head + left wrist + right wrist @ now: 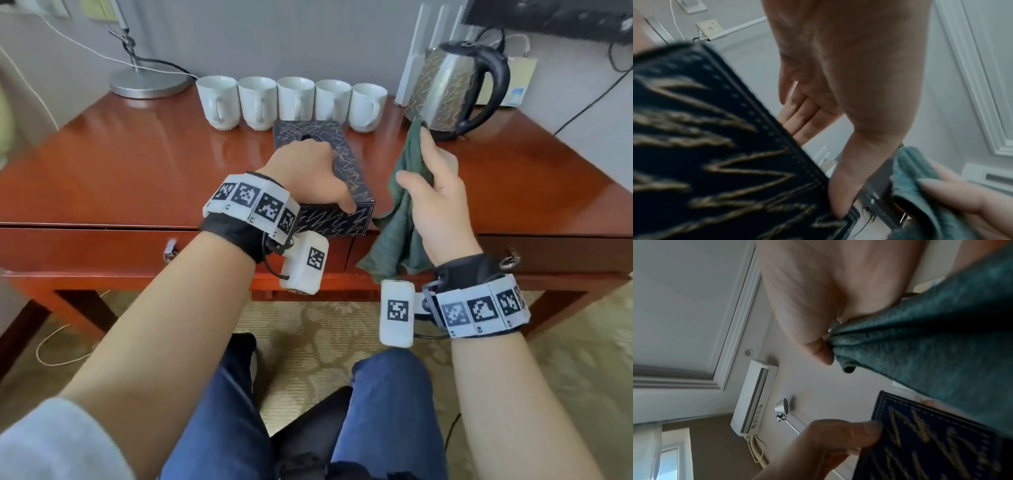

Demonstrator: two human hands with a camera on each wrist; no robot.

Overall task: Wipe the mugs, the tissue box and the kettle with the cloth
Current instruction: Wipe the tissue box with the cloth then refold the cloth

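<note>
A dark tissue box (344, 219) with gold scribbles lies near the table's front edge. My left hand (308, 174) grips it from above, the thumb pressed on its near right corner; the wrist view shows the box (715, 146) close up. Just right of the box, my right hand (431, 192) holds a green cloth (397, 222) that hangs down past the table edge, bunched between thumb and fingers (818, 352). Several white mugs (296, 99) stand in a row behind the box. At the back right stands the steel kettle (445, 85) with a black handle.
The red-brown wooden table (137, 164) has drawers with metal pulls (169, 250) along its front. A lamp base (147, 82) sits at the back left with cables behind it. A cord runs off right of the kettle. My knees are below the table edge.
</note>
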